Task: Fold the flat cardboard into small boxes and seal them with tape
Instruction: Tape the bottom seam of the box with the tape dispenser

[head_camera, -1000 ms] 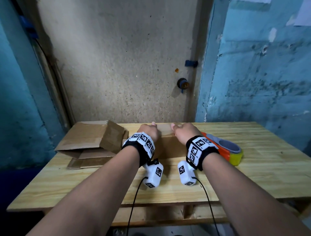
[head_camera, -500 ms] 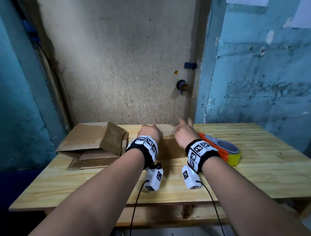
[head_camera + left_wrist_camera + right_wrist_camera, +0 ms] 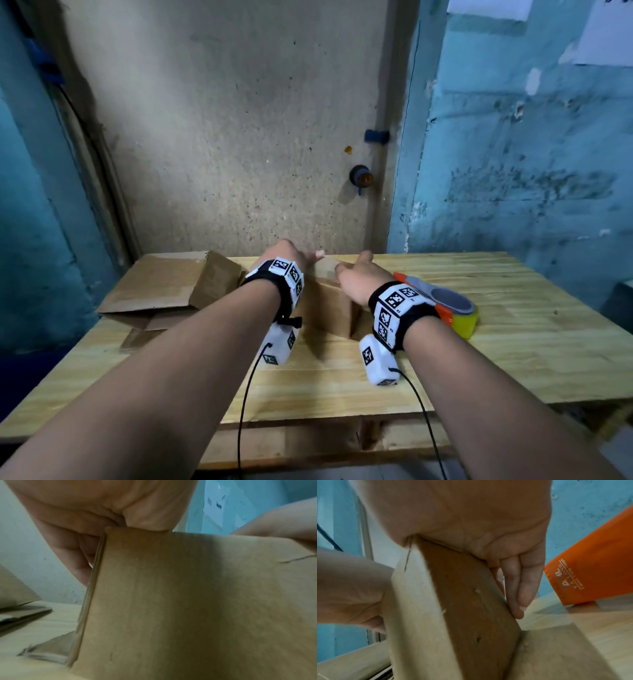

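Box (image 3: pixel 327 308): standing mid-table (image 3: pixel 513 342), at 12 o'clock.
Left hand (image 3: pixel 286 251): grasping the box's top edge at 9 o'clock, fingers (image 3: pixel 80 563) curling down the wall.
Right hand (image 3: pixel 359 281): pressing the box's top at 3 o'clock, fingers (image 3: pixel 523 582) lying straight, unclenched.
Flat cardboard (image 3: pixel 157 284): lying at 9 o'clock.
Tape dispenser (image 3: pixel 455 308): sitting at 3 o'clock.

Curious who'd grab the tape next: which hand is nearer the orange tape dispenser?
Right. The right hand rests on the brown cardboard box, just beside the orange tape dispenser; the left hand grips the box's opposite side, farther from it.
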The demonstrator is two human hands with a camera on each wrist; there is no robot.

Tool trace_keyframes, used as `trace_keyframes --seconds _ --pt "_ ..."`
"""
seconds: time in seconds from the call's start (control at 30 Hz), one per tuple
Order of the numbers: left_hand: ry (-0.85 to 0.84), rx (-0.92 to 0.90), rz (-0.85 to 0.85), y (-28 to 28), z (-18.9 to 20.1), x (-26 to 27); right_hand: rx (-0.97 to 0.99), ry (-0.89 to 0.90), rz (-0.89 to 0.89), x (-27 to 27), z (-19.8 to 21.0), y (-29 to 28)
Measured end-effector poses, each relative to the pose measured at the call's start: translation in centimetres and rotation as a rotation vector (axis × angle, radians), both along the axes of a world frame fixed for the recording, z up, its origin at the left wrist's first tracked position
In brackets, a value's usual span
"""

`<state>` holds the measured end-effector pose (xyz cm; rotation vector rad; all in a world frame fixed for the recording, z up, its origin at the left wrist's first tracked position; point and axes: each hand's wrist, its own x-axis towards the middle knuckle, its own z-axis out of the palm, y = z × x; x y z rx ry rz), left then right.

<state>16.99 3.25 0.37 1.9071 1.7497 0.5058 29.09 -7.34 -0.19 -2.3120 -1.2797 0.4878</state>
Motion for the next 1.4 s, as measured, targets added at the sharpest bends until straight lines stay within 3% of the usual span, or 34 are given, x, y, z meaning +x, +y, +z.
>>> trace_keyframes --seconds 0.2,0.37,0.47,0.63,0.77,0.83,0.93,1.2,1.4 --pt "0.093 0.012 -0.003 1.6 0.0 0.3 0.007 -0.070 -0.033 -0.2 -0.3 0.7" --pt "0.063 -0.009 0.015 2.1 -0.4 0.6 0.072 -0.076 0.021 0.5 -0.9 1.1" --pt "0.134 -0.034 -0.015 1.1 0.3 0.7 0.173 -0.026 -0.052 1.0 -1.4 0.8" --pt "0.054 0.044 -0.146 0.9 0.0 0.9 0.236 0.052 -0.006 0.7 -1.3 1.2" --pt "0.161 0.069 -0.181 0.5 -0.2 0.5 0.110 -0.132 -0.007 -0.4 0.4 2.2" --pt "0.179 0.106 -0.196 0.4 -0.5 0.1 0.060 -0.079 0.041 -1.1 0.9 3.0" --pt "0.135 0.150 -0.167 0.3 -1.2 -0.9 0.022 -0.016 0.120 -2.5 0.9 4.3" --pt "-0.083 0.016 0.001 1.7 -1.6 -3.4 0.074 -0.128 0.078 -2.6 -0.6 5.5" --pt "-0.058 0.016 0.029 1.8 -1.5 -3.3 0.091 -0.135 0.048 -2.6 -0.9 5.8"
